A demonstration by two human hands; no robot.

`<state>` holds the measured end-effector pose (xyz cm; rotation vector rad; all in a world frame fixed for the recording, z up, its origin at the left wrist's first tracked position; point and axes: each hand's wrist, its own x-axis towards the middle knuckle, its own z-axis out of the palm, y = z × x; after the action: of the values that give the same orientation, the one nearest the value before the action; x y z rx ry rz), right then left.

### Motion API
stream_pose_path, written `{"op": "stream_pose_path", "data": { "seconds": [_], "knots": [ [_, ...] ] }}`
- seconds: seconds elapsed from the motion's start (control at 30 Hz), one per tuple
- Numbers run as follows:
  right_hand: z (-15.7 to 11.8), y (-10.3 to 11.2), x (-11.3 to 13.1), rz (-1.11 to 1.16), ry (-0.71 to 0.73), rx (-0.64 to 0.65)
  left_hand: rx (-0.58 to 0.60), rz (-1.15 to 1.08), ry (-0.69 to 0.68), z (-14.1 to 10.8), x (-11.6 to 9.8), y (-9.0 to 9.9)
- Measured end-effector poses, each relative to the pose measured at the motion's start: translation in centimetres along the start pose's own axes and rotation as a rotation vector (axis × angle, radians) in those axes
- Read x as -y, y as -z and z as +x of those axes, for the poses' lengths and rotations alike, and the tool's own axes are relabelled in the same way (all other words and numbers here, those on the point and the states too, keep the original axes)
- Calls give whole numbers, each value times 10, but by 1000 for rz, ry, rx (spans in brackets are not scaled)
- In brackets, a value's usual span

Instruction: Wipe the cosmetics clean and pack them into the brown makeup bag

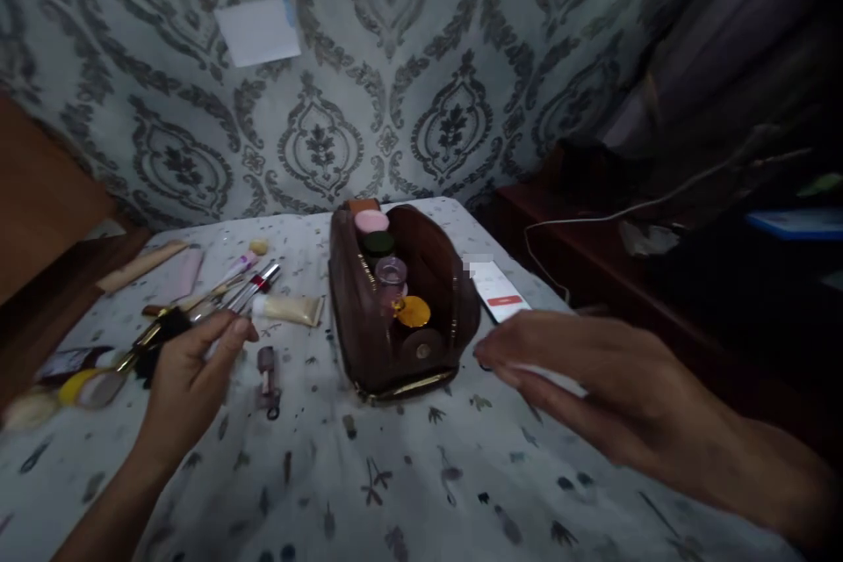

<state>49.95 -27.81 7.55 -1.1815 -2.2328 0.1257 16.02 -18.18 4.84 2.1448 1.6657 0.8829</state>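
An open brown zip bag [349,325] stands on the patterned cloth, holding a pink-lidded jar [372,221], a dark green lid [378,243], a clear round container [391,272] and a yellow-orange lid [414,312]. My left hand [194,373] is left of the bag, thumb and fingertips pressed together; whatever they hold, if anything, is too small to make out. Close to it lie a cream tube [290,309] and a small dark bottle [267,373]. On the right, my right hand [586,378] is blurred beside the phone [497,290], its fingertips near the cloth and their grip unclear.
Brushes, tubes and a yellow round item [92,388] lie at the left. A white cable [612,215] crosses the dark red furniture [559,255] at the right. Behind the cloth rises a patterned wall [388,140] with a white paper [260,31].
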Motion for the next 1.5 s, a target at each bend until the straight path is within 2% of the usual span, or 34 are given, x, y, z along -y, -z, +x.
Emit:
{"op": "stream_pose_path", "data": {
  "seconds": [0.1,0.23,0.33,0.43,0.6,0.7,0.77,0.87,1.0,1.17,1.33,1.4,1.5],
  "knots": [
    [-5,-32,14,89,60,49,9,-43,106,-23,28,0],
    [0,-89,30,202,124,111,17,-94,108,-44,62,2],
    [16,-125,51,309,191,184,-23,-99,116,-51,93,13],
    [31,-151,71,413,145,227,-138,-45,142,-45,132,40],
    [51,-183,93,593,-25,344,-311,120,289,-21,205,101],
    [61,-197,102,705,-156,373,-292,217,358,-20,229,117],
    [66,-205,105,762,-224,362,-235,271,380,-26,231,112],
    [70,-216,106,798,-312,326,-194,351,404,-38,223,94],
    [67,-230,101,839,-414,245,-209,415,434,-47,214,74],
    [57,-241,94,886,-511,184,-261,361,430,-52,217,69],
    [50,-240,95,950,-536,216,-292,190,253,-70,207,63],
    [51,-239,99,1022,-539,243,-269,108,150,-81,191,57],
    [52,-241,104,1271,-579,302,-210,9,-2,-96,155,44]
  ]
}}
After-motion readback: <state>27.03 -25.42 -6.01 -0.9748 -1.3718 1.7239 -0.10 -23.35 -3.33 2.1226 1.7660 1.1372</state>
